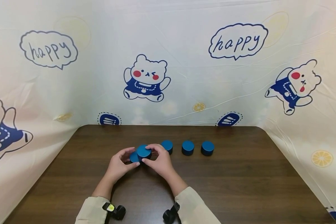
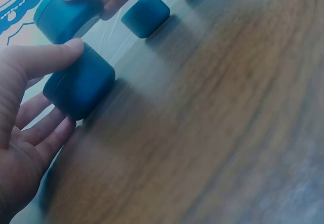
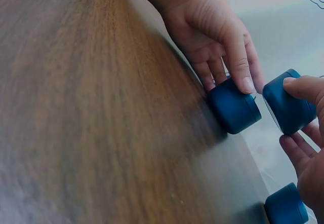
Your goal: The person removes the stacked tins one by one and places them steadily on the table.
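On the dark wooden table (image 1: pixel 240 174), left hand (image 1: pixel 118 165) grips one blue puck (image 1: pixel 133 157) resting on the surface, right hand (image 1: pixel 160 161) pinches a second puck (image 1: pixel 144 151) lifted just above it; stacking judged barely begun, three pucks (image 1: pixel 188 147) untouched alongside.

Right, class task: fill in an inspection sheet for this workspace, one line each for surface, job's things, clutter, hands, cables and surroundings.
Surface: dark brown wooden table, rounded far corners.
Job's things: five round blue lidded tins; one on the table in the left hand, one raised in the right hand, three in a row to the right.
Clutter: nothing seen.
Hands: left hand grips the lower tin; right hand pinches the raised tin.
Cables: nothing seen; black wrist camera mounts on cream sleeves.
Surroundings: cream cartoon-bear cloth marked "happy" on three sides.
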Tool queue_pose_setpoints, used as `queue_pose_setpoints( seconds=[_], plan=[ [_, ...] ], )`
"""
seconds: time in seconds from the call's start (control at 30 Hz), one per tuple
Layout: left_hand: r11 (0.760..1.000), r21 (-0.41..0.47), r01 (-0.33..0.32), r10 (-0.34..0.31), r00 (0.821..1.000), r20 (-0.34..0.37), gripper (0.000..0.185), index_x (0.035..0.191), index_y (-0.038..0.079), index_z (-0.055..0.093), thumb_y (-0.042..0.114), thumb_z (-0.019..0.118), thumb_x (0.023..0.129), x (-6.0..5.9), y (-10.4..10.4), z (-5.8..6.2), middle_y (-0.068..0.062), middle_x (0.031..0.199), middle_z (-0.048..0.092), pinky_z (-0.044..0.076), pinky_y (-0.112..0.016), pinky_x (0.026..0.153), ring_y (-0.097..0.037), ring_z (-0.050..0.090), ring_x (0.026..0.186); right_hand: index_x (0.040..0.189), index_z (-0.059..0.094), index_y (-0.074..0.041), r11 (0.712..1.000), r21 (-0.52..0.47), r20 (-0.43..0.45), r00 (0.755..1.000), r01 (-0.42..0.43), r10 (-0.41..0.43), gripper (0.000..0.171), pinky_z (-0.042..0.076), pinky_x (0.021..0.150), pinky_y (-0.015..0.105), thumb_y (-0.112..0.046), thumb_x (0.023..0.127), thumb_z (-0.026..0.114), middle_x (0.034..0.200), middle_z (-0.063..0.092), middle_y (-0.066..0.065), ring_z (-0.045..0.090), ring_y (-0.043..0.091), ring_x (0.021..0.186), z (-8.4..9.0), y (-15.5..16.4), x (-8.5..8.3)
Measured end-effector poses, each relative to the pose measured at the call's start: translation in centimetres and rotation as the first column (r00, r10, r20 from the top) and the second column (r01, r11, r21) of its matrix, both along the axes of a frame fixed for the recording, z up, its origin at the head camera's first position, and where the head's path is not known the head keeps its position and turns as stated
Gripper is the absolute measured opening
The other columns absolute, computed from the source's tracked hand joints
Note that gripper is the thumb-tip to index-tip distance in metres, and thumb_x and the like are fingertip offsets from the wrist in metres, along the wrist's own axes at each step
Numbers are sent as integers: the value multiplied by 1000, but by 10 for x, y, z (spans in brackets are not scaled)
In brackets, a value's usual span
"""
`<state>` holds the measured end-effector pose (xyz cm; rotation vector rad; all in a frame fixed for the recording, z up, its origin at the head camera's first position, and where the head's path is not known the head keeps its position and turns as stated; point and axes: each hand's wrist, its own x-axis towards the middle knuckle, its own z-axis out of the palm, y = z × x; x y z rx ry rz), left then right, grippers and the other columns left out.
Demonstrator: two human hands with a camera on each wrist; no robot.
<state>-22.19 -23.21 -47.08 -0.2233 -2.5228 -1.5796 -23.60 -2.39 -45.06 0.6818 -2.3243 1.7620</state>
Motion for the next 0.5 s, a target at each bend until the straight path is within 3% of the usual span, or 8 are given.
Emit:
queue_pose_setpoints(
  seconds=[0.13, 0.3, 0.5],
  plan=[
    [1000, 16, 6, -6, 1000, 3, 65, 134, 3, 55, 23, 84, 78, 1, 0, 0, -17, 132, 58, 49, -48, 96, -32, 56, 119, 118, 66, -10, 1000, -20, 4, 1000, -5, 5, 40, 54, 90, 39, -13, 81, 81, 123, 61, 5, 61, 17, 106, 2, 4, 2],
    [1000, -27, -14, 15, 999, 32, 64, 133, 6, 57, 28, 83, 79, 1, 0, 0, -15, 131, 59, 50, -45, 96, -30, 57, 117, 119, 66, -10, 1000, -24, -2, 1000, -10, 10, 40, 54, 90, 35, -13, 82, 80, 125, 60, 5, 60, 18, 107, 5, 8, 4],
    [997, -73, -29, 33, 998, 53, 60, 131, 8, 61, 30, 82, 80, 0, -1, 0, -15, 126, 60, 52, -43, 94, -30, 60, 109, 119, 66, -9, 998, -57, 7, 1000, -15, 15, 41, 53, 91, 40, -11, 81, 81, 126, 59, 6, 60, 22, 108, 8, 15, 6]
  ],
)
